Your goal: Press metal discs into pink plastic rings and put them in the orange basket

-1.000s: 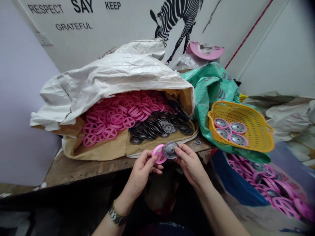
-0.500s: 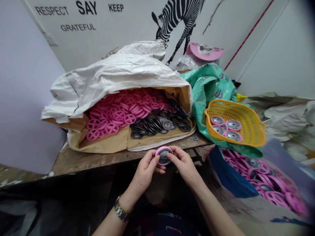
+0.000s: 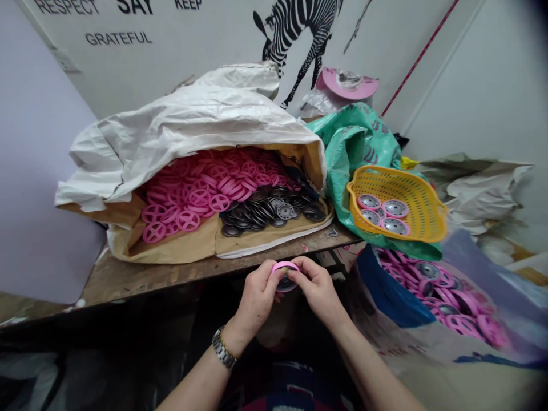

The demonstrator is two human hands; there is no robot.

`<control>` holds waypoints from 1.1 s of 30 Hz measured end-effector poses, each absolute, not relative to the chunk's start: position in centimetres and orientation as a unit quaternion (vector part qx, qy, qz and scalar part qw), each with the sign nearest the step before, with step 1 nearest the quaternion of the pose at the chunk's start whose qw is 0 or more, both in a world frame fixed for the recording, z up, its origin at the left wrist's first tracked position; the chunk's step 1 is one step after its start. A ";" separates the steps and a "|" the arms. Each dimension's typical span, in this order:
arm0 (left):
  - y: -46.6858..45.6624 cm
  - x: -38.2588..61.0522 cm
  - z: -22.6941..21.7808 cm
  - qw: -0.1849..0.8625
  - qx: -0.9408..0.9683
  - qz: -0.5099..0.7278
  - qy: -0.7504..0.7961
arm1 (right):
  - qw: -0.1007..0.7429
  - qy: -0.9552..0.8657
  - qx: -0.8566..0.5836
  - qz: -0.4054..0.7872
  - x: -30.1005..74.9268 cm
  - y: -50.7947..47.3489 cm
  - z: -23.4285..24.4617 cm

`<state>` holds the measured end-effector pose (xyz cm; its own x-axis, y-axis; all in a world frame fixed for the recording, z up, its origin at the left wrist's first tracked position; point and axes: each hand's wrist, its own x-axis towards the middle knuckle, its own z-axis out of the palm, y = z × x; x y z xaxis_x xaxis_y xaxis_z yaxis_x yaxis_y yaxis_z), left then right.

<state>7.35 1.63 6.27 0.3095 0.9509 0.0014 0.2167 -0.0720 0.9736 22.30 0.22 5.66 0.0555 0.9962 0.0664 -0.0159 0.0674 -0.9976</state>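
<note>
Between my two hands is a small toy wheel (image 3: 286,282), a pink ring with a dark grey disc in it, held just below the table's front edge. My left hand (image 3: 259,291) grips its left side, thumb on the disc. On the other side my right hand (image 3: 315,288) is closed round the rim, its thumb also pressing the face. The undersides of both grips are hidden. Beyond them, an opened white sack (image 3: 205,125) holds a heap of pink spoked rings (image 3: 201,197) and a pile of dark discs (image 3: 257,211).
A yellow basket (image 3: 422,211) with several pink-rimmed wheels (image 3: 395,209) rests on a green bag (image 3: 357,134) to the right. Below it, a large bag (image 3: 385,291) is full of pink wheels. The wooden table (image 3: 141,285) ends just beyond my hands. A pale panel (image 3: 38,171) stands left.
The wheel has tilted, so its pink edge faces up more and the disc shows less. Both thumbs have moved closer together on it. The whole view has shifted slightly.
</note>
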 end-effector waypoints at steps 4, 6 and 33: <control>1.8 7.0 6.0 0.560 0.620 0.328 0.441 | 0.529 -0.458 -0.488 0.521 22.6 1.1 5.2; 1.9 6.7 5.8 0.589 0.610 0.319 0.423 | 0.531 -0.445 -0.488 0.530 22.7 1.4 5.2; 3.5 6.2 4.1 0.459 0.695 0.324 0.450 | 0.511 -0.509 -0.686 0.098 39.1 7.2 9.7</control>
<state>6.23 3.51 4.09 0.3852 0.9220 0.0384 0.3269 -0.1753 0.9287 39.11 7.23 9.67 0.4623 0.7980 0.3867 0.5985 0.0410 -0.8001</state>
